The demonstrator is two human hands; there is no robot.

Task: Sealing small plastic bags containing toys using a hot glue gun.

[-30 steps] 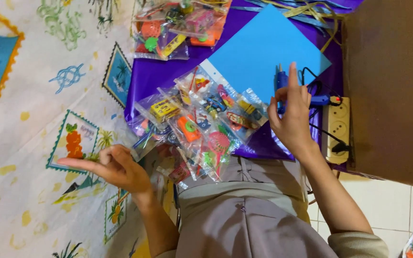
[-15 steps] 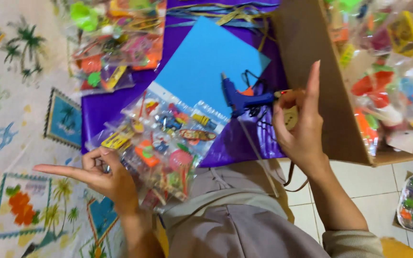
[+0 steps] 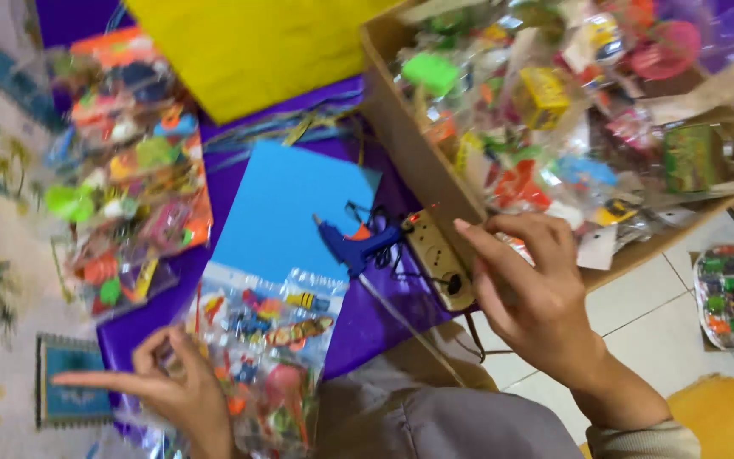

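Clearly, the blue glue gun (image 3: 358, 245) is seen at the middle of the frame, laid on a blue sheet of paper (image 3: 286, 208) and a purple cloth (image 3: 367, 319). Its long axis is set roughly level across the frame, with the nozzle turned toward the left and the handle dropped down and to the right, next to a beige power strip (image 3: 439, 259) into which dark cords are run. The right hand (image 3: 537, 297) is held just right of the gun, over the power strip; its fingers are curled loosely and spread, with the index finger stretched toward the strip's upper end, and nothing is seen clasped in it. From this grip the gun lies to the left and slightly up, close by.

At the lower left of the frame the left hand (image 3: 172, 387) is laid on a clear bag of small colourful toys (image 3: 269, 348); its index finger is pointed leftward and the other fingers are bent against the plastic, though whether the bag is actually pinched cannot be told. The gun is well apart from this hand, up and to the right, so the right hand is judged the nearer one.

A cardboard box (image 3: 401, 144) packed with more wrapped toys is seen at the upper right, and a yellow sheet (image 3: 248, 51) at the top.
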